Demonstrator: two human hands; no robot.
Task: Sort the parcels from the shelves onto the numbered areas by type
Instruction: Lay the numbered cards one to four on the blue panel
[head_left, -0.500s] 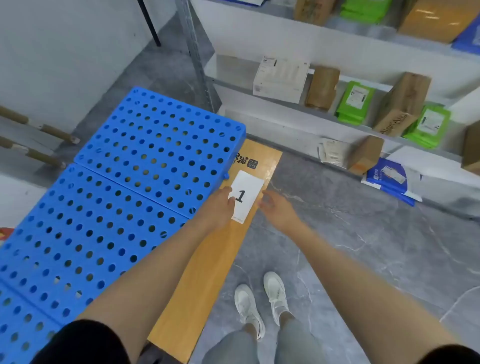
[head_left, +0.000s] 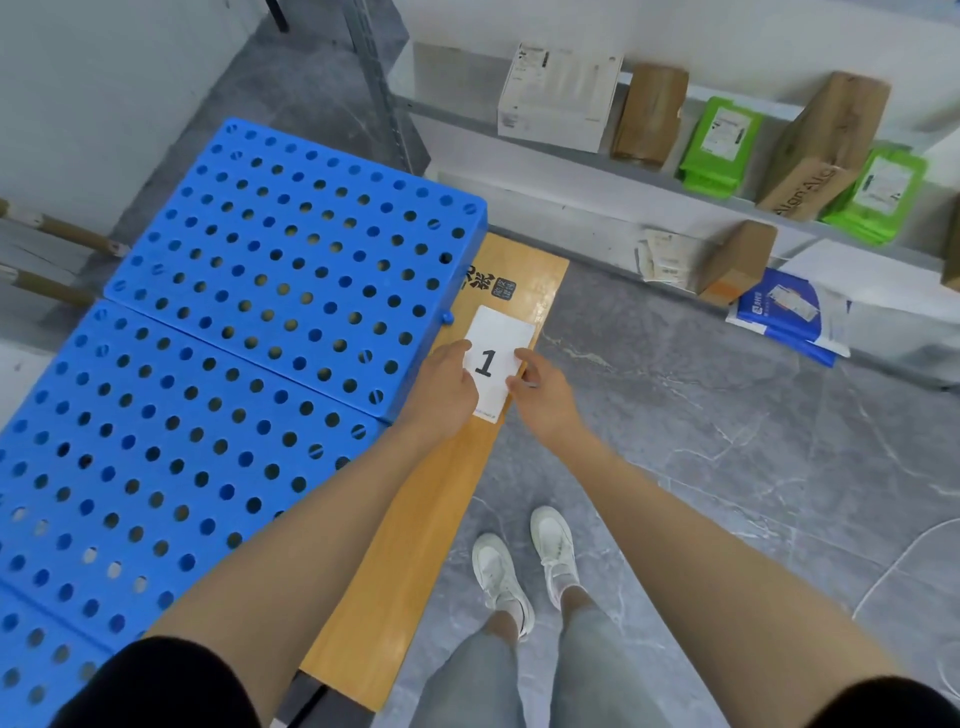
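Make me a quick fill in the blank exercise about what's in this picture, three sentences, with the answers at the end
The white card held by the left hand and right hand shows the number ____.
The card lies over a long ____-coloured board.
The perforated panels beside the board are ____.
Answers: 1; orange; blue

A blue perforated pallet (head_left: 249, 332) fills the left of the frame, resting on the grey floor (head_left: 727, 467). Along its right edge lies a long tan carton (head_left: 415, 545), with a white card marked 1 (head_left: 496, 358) lying on it near its far end. At the upper right, a white shelf (head_left: 571, 171) carries a white box (head_left: 558, 96), brown boxes (head_left: 649, 114) and green packets (head_left: 719, 145). Below it, at the right of the frame, a small brown box (head_left: 735, 262) and a blue mailer (head_left: 784, 312) sit on the floor.
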